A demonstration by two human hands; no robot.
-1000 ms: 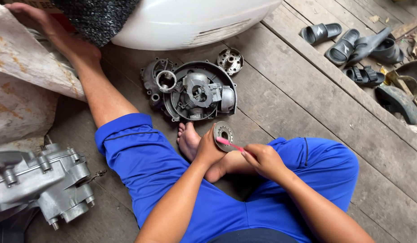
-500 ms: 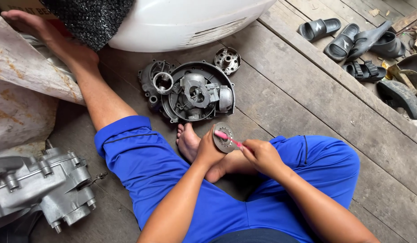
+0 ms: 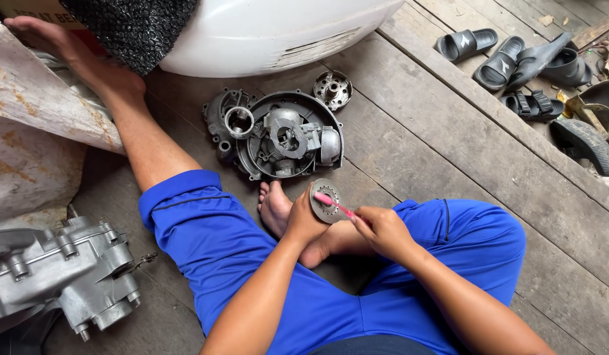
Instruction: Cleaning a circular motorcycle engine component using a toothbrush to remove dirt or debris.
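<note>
Gripping a round metal disc upright in the left hand, the person scrubs its face with a pink toothbrush pinched in the right hand, likely needing steady strokes around the centre holes next.

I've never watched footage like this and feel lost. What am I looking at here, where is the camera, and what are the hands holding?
The camera sits on the person's head and looks down at their lap. They sit on a grey wooden plank floor in blue shorts. The left hand holds a small round grey metal disc. The right hand holds a thin pink brush against it. Ahead lies a round dark metal engine cover with a small toothed metal hub beside it. A silver engine casing sits at the left, black sandals at the upper right.
</note>
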